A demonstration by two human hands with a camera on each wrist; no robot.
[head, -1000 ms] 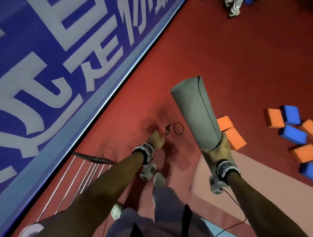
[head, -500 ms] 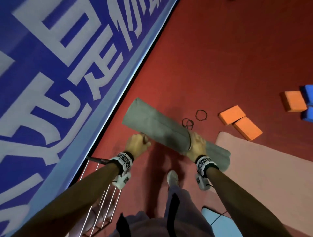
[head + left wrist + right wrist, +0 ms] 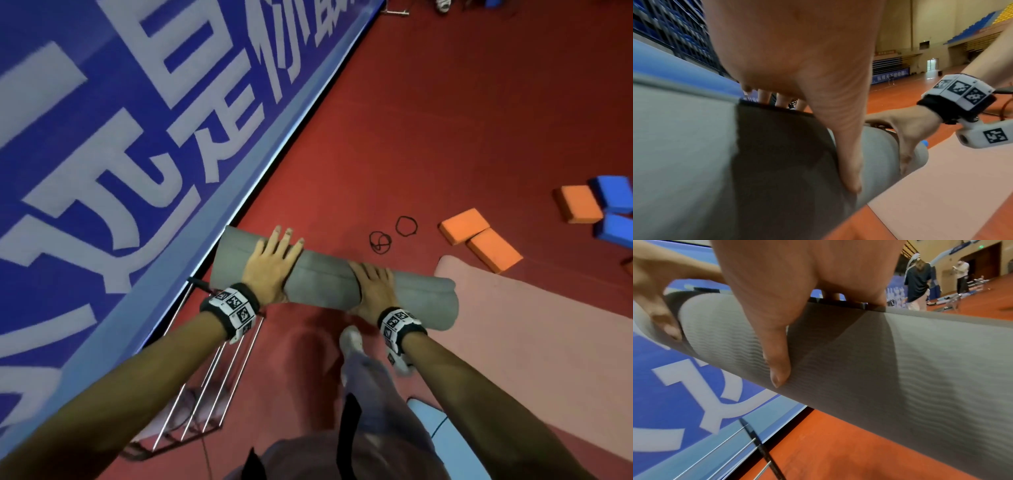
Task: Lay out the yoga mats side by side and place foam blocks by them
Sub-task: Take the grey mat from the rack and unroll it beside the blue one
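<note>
A rolled grey foam yoga mat (image 3: 329,284) lies crosswise in front of the person, held just above the red sports floor (image 3: 445,120). The left hand (image 3: 272,262) lies over the roll toward its 9 o'clock end, fingers spread and wrapped over the top, thumb pressed down the near face in the left wrist view. The right hand (image 3: 373,291) grips the roll nearer its 3 o'clock end, fingers over the top edge and thumb down the near side. That end of the roll overlaps the corner of a flat pink yoga mat (image 3: 531,335) spread on the floor at 4 o'clock. Two orange foam blocks (image 3: 479,240) lie touching each other at 2 o'clock, just beyond the pink mat's far corner. Another orange block (image 3: 579,204) and blue foam blocks (image 3: 615,193) lie farther toward 3 o'clock. Two black elastic loops (image 3: 394,234) lie on the floor at 1 o'clock, beyond the roll. A blue banner with white characters (image 3: 120,154) runs along 10 o'clock, and a wire rack (image 3: 209,387) stands at 7 o'clock.
</note>
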